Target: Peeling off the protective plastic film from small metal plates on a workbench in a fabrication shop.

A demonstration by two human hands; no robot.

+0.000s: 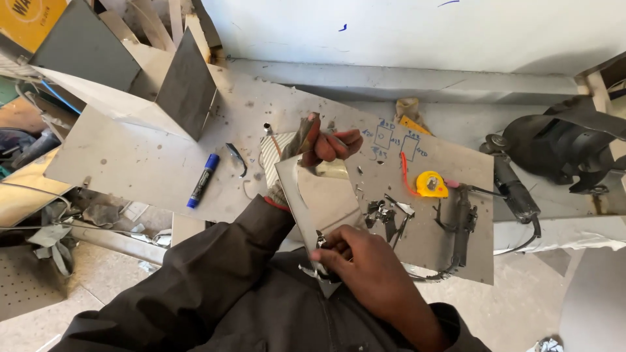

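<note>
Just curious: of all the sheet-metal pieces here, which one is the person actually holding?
The small shiny sheet-metal piece, gripped between the left hand and right hand; the larger sheets lie flat on the bench.

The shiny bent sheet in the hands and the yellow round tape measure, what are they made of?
The shiny bent sheet looks like thin bare metal: grey, glossy, mirror-like, sharp-edged. The yellow round tape measure seems to have a smooth plastic case, though that is less certain. Left hand and right hand grip the sheet.
</note>
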